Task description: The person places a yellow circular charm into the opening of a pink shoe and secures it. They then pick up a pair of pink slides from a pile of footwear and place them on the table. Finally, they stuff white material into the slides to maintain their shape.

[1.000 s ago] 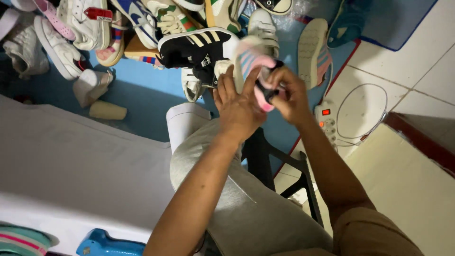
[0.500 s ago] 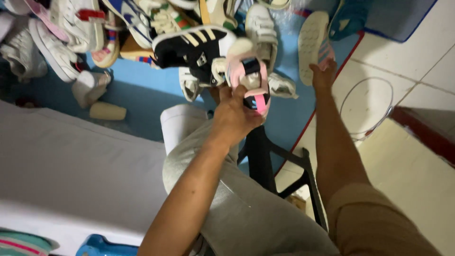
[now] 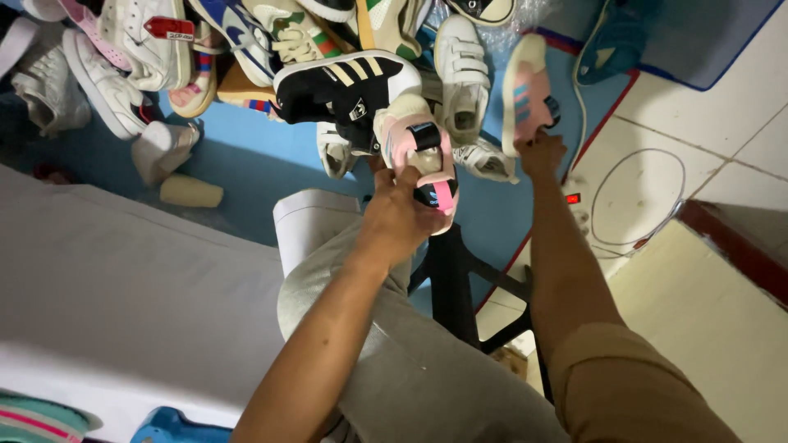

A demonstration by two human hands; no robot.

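My left hand (image 3: 400,212) grips a small pink shoe (image 3: 422,149) with a black strap and pink tongue, held above my grey-trousered knee. My right hand (image 3: 541,151) reaches farther out and closes on the heel end of the matching pink shoe (image 3: 524,90), which stands on edge with its pale sole facing left. Both shoes are over the blue mat (image 3: 246,172), just in front of a pile of shoes.
A heap of sneakers lies at the top: a black shoe with tan stripes (image 3: 345,86), white strap shoes (image 3: 462,70), white trainers (image 3: 115,57). A white power strip (image 3: 579,205) with a lit red switch lies on tiled floor. A black stool frame (image 3: 460,287) stands under my legs; a white surface (image 3: 107,287) is at left.
My right hand let go of the shoe held in both hands, reached out to the right and took hold of the second pink shoe. My left hand keeps the first shoe.
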